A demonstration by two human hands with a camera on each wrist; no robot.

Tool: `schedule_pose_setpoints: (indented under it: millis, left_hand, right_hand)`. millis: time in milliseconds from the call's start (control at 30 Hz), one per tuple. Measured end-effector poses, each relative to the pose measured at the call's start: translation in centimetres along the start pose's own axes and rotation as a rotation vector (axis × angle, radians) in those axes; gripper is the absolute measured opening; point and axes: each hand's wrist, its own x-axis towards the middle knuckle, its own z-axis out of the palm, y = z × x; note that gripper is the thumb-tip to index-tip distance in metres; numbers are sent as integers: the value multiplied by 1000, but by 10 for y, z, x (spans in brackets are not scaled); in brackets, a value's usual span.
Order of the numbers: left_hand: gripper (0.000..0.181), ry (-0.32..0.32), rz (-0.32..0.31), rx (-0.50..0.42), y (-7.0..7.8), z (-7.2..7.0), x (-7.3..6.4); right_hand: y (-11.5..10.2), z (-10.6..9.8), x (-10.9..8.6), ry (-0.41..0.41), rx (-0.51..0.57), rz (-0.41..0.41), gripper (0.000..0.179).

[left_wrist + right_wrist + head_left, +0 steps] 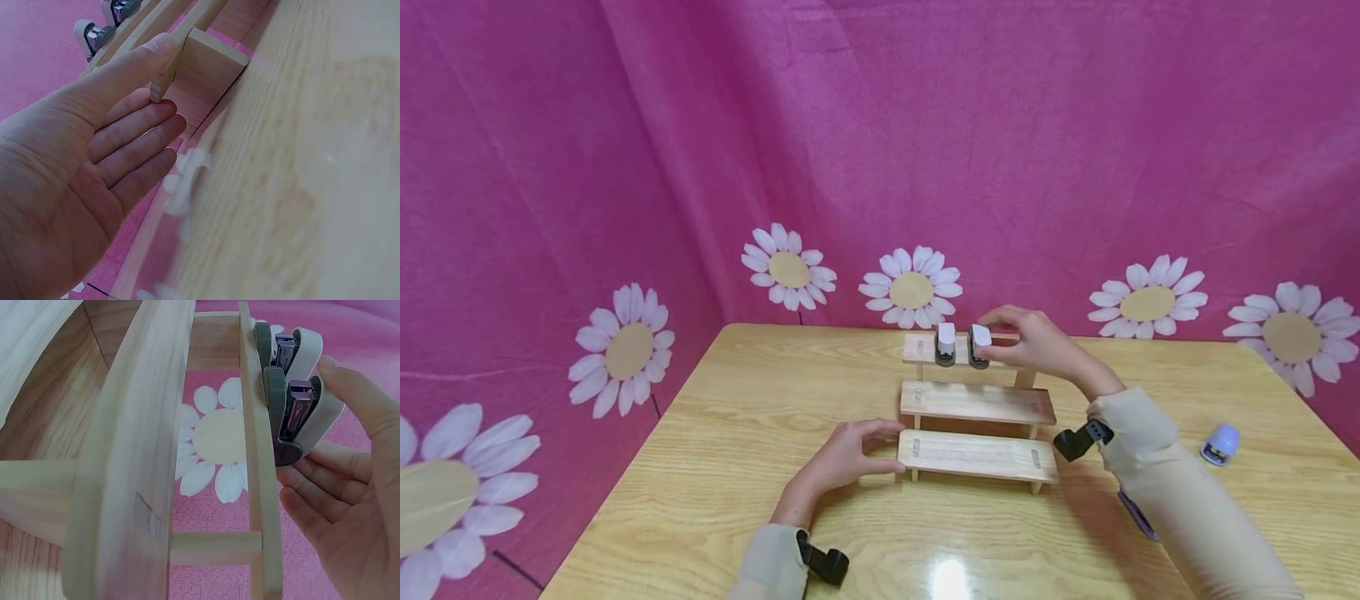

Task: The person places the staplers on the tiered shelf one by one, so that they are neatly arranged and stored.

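Note:
A three-tier wooden display stand (977,454) stands on the table. Two small staplers with white tops sit side by side on its top tier: a left stapler (945,343) and a right stapler (978,346). My right hand (1033,340) holds the right stapler, thumb at its white lever and fingers on the far side, its base against the tier. In the right wrist view, this nearer stapler (294,415) partly covers the other one. My left hand (847,454) grips the left end of the lowest tier, thumb on its front edge, fingers behind, as the left wrist view shows.
On the table's right side stands a small lilac-topped item (1221,444) with a dark base. A purple object (1138,515) lies partly hidden under the right sleeve. Behind the table (760,400) hangs a pink cloth (1037,150) with daisies.

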Motion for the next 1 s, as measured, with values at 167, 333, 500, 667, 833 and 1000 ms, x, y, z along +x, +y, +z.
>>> schedule_pose_setpoints:
  millis: [167, 333, 500, 667, 833, 1000]
  left_hand:
    - [56, 8, 1, 24, 1, 0, 0]
    - [56, 3, -3, 7, 0, 1, 0]
    - [56, 3, -14, 7, -1, 1, 0]
    - [57, 5, -15, 18, -2, 2, 0]
    - [58, 3, -4, 19, -1, 3, 0]
    - [58, 10, -7, 17, 1, 2, 0]
  right_hand:
    - [1, -1, 0, -15, 18, 32, 49]
    - [3, -4, -6, 12, 31, 32, 51]
    - [4, -13, -20, 30, 41, 57, 51]
    - [7, -27, -46, 34, 34, 83, 48]
    - [15, -37, -80, 52, -15, 94, 46]
    - [24, -44, -111, 75, -29, 67, 43]
